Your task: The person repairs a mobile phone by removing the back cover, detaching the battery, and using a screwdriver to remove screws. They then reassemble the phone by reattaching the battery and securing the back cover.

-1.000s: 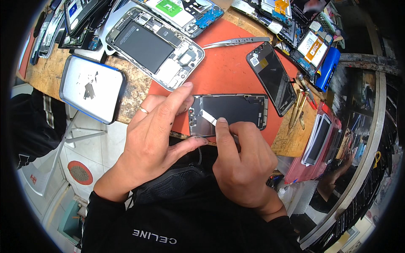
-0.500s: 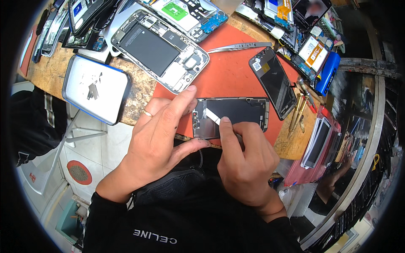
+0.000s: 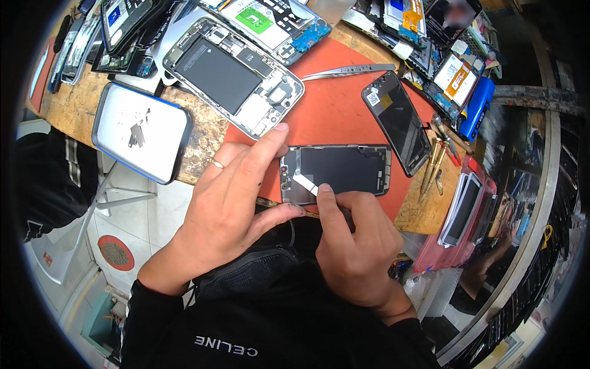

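A dark screen panel lies crosswise on the orange mat, with clear film at its left end. My left hand spreads thumb and fingers around that end, index tip beside an opened phone body, thumb at the panel's lower edge. My right hand is closed on a flat white tool, whose tip is on the film. A second dark screen lies tilted to the right, below steel tweezers. A white blue-rimmed tray with dark scraps sits left.
Opened phones and parts crowd the back and right of the wooden bench. A blue cylinder, brass screwdrivers and a pink stack holding screens are at the right. A dark-clothed leg is at far left.
My right hand and the white tool have shifted slightly downward on the screen panel. The whole view has shifted slightly. My left hand stays around the panel's left end.
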`<state>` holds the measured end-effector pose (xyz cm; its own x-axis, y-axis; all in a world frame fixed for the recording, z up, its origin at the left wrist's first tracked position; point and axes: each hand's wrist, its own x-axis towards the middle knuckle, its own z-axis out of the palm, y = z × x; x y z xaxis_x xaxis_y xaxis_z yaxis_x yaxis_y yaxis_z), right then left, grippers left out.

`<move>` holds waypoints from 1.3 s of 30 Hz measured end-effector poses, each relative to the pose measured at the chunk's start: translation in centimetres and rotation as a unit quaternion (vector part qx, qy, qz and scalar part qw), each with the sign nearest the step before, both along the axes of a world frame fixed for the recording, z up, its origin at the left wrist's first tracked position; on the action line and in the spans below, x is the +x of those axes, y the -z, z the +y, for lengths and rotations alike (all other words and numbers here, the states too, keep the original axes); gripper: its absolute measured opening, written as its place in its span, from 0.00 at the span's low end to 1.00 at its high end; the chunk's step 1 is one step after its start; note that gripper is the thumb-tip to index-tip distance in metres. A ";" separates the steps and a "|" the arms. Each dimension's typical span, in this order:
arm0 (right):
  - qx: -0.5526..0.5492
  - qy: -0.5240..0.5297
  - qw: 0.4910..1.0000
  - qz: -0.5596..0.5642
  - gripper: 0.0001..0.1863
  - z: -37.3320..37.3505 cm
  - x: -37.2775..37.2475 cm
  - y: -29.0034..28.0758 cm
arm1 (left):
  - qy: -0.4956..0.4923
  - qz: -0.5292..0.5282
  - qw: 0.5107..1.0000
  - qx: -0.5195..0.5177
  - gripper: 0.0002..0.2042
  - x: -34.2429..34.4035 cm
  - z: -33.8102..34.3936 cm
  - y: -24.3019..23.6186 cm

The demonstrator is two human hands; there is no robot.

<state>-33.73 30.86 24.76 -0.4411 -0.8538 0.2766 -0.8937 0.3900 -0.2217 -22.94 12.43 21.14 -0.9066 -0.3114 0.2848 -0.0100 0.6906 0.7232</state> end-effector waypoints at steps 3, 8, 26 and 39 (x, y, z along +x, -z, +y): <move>0.001 -0.006 1.000 -0.004 0.14 0.0 -0.2 -0.2 | 0.008 0.003 1.000 0.007 0.56 -0.1 -0.2 0.0; 0.005 -0.008 1.000 0.007 0.14 -0.2 -0.4 0.0 | 0.017 -0.007 1.000 0.002 0.56 -0.2 -0.3 -0.1; 0.002 -0.009 1.000 0.007 0.14 -0.9 -1.0 0.1 | 0.015 -0.009 1.000 0.011 0.56 -0.4 -0.5 -0.4; 0.003 0.015 1.000 0.007 0.14 -1.3 -0.7 0.2 | 0.012 -0.014 1.000 0.006 0.56 -0.3 -0.4 -0.4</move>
<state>-34.44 29.55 24.51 -0.4625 -0.8416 0.2788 -0.8848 0.4179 -0.2063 -23.23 12.01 21.57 -0.9218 -0.2917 0.2552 -0.0138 0.6828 0.7305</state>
